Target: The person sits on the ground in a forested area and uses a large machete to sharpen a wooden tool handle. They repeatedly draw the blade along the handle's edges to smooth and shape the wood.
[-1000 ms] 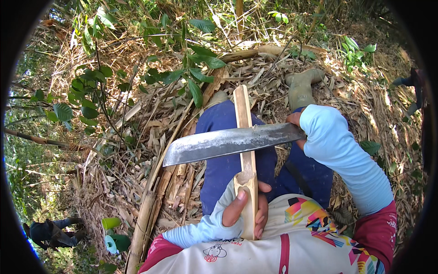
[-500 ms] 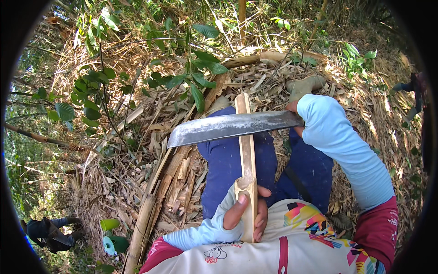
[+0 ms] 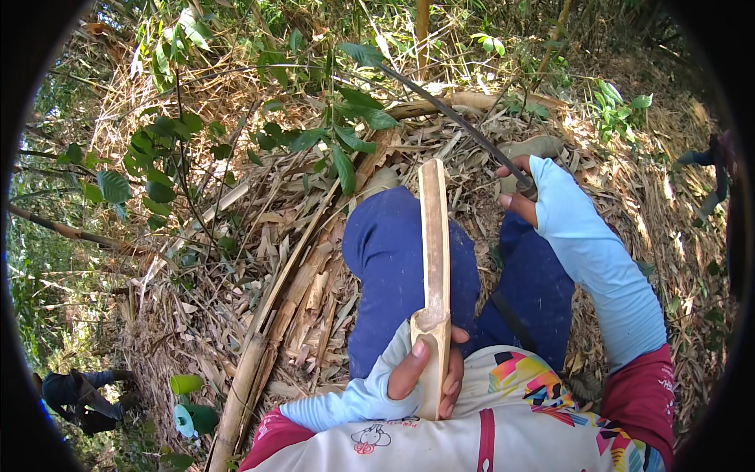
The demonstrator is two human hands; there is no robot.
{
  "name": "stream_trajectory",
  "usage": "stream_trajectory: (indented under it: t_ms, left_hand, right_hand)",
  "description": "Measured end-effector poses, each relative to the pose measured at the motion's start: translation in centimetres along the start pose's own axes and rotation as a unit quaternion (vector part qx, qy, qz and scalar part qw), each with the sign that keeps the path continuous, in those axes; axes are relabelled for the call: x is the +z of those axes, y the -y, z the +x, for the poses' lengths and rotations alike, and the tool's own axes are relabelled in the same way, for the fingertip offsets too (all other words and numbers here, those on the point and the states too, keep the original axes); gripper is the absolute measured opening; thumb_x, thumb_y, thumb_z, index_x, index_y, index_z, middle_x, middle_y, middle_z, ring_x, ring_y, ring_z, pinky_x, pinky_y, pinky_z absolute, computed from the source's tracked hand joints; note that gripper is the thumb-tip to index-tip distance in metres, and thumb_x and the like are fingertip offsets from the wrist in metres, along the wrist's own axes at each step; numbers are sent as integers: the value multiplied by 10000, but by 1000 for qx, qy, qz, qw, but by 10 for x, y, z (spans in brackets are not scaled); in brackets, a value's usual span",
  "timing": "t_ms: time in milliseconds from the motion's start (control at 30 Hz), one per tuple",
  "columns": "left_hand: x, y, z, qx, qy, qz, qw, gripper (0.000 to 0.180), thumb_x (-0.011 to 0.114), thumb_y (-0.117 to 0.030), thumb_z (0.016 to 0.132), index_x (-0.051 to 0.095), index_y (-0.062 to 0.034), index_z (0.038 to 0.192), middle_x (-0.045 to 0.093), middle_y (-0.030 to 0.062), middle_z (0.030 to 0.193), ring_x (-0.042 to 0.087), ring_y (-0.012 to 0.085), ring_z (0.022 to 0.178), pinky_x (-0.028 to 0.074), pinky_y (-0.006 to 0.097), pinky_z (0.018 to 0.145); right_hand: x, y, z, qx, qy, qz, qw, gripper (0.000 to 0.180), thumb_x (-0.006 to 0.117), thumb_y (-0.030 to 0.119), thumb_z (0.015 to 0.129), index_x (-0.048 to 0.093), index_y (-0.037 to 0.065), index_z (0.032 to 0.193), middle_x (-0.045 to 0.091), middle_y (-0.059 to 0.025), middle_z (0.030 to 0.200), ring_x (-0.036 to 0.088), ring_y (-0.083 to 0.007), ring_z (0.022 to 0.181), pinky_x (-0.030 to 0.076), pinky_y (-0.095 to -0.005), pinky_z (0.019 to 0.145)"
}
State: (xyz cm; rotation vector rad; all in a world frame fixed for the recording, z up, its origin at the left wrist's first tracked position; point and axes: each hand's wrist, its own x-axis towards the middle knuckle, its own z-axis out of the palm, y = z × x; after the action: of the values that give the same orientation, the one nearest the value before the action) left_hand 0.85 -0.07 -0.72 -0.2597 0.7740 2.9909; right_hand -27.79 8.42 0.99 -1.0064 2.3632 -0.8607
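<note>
dry leaf litter [image 3: 189, 330] covers the ground around the person's bent legs, clad in blue trousers [image 3: 385, 291]. a split bamboo piece [image 3: 435, 252] runs lengthwise in front of the left leg, its pale channel facing up. a machete [image 3: 464, 126], seen nearly edge-on, slants up and leftward, apart from the bamboo. the right hand [image 3: 525, 206] is wrapped about its handle end. the left hand [image 3: 409, 371] grasps the bamboo's lower part, thumb on the face, fingers round the right side. a small scooped hollow shows just above that thumb.
</note>
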Motion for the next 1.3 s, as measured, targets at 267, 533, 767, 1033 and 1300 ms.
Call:
stream_trajectory:
  t_ms: [267, 533, 767, 1033, 1300]
  left_hand:
    - [6, -3, 2, -2, -2, 13, 1000, 615, 670, -127, 872, 276, -59, 1339, 501, 106, 854, 606, 216, 577, 544, 349, 539]
    - [11, -5, 2, -23, -34, 40, 998, 673, 689, 31, 803, 288, -69, 1335, 507, 89, 834, 611, 183, 590, 564, 329, 554]
    - [5, -4, 0, -49, -24, 66, 996, 556, 646, 8, 847, 342, -38, 1310, 510, 78, 811, 602, 161, 587, 553, 310, 569]
    - [6, -5, -2, -30, -9, 20, 999, 555, 613, 28, 861, 341, -41, 1340, 495, 70, 798, 587, 151, 594, 543, 304, 574]
    - [5, -8, -3, -55, -13, 10, 998, 589, 616, 23, 825, 324, -100, 1322, 453, 52, 784, 569, 171, 540, 530, 322, 532]
  right_hand:
    - [12, -9, -71, -79, -52, 12, 995, 370, 732, 168, 792, 602, 70, 1125, 642, -128, 861, 633, -241, 775, 497, -353, 708]
    - [4, 8, -104, -166, 2, -68, 984, 253, 712, 91, 689, 687, 140, 936, 636, -110, 756, 642, -291, 671, 510, -351, 603]
    - [0, 14, -101, -159, 111, -149, 970, 243, 718, 186, 688, 674, 164, 925, 625, -97, 708, 640, -289, 648, 487, -391, 570]
    - [0, 23, -86, -151, 155, -246, 945, 303, 735, 220, 680, 661, 159, 968, 645, -94, 724, 657, -299, 707, 491, -433, 612]
    - [1, 27, -74, -179, 146, -241, 943, 289, 731, 190, 690, 654, 140, 964, 654, -97, 750, 662, -306, 739, 494, -426, 625]
